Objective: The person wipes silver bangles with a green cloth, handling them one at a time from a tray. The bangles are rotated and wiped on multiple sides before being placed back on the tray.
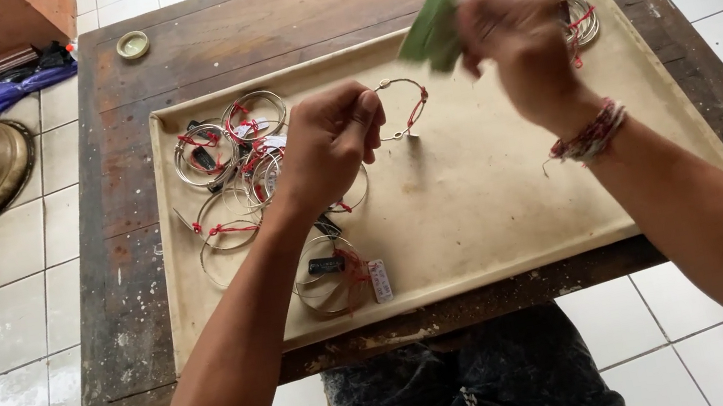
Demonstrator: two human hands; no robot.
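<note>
Mid-frame, our left hand (327, 145) pinches a wire bangle (402, 107) above the tray (506, 237); upper right, our right hand (519, 41) grips a blurred green cloth (432, 27).

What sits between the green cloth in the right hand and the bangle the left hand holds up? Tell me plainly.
Nothing visible. The right hand holds the blurred green cloth above the tray, and the left hand pinches the bangle beside it; only open air lies between them. The other bangles lie left of the left hand.
</note>
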